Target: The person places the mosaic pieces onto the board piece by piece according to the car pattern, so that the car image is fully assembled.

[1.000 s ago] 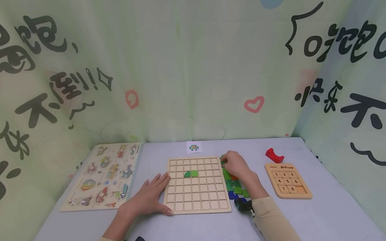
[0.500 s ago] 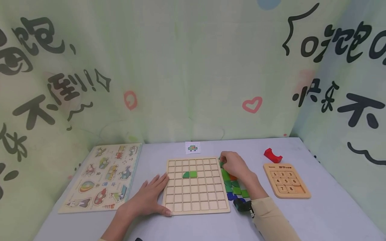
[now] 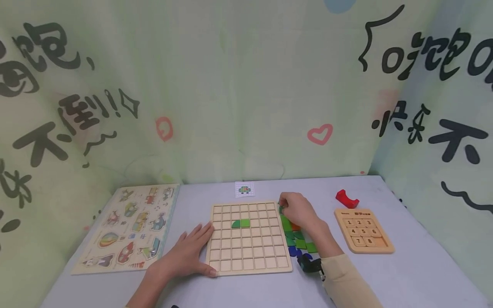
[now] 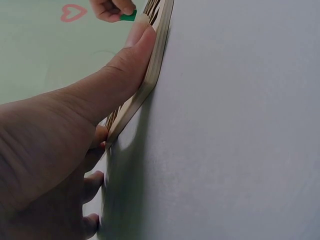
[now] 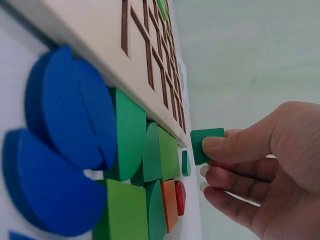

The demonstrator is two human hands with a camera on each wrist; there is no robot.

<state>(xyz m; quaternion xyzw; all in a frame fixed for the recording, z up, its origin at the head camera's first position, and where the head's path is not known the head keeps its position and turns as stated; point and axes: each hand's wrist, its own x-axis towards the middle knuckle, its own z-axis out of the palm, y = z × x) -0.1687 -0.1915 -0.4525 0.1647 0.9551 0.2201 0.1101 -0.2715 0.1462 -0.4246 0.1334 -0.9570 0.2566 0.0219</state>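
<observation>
The gridded wooden board (image 3: 249,252) lies mid-table, with a dark green quarter-round piece (image 3: 236,224) and a light green square (image 3: 245,223) side by side in its cells. My left hand (image 3: 186,256) rests spread at the board's left side, thumb on the near left corner. Beyond the far right corner, my right hand (image 3: 302,211) pinches a dark green block (image 5: 201,136) between thumb and fingers; its full outline is partly covered by the thumb. Loose pieces lie along the board's right edge: blue rounded ones (image 5: 62,115), a light green square (image 5: 127,212), an orange one (image 5: 169,205).
A small card (image 3: 244,189) with a coloured grid picture lies behind the board. A picture puzzle board (image 3: 127,226) is on the left. To the right are a wooden number puzzle (image 3: 363,231) and a red curved block (image 3: 347,199). A curtain hangs behind the table.
The head view has turned slightly, so the scene shifts a little to the left. Both hands stay almost in place against the board.
</observation>
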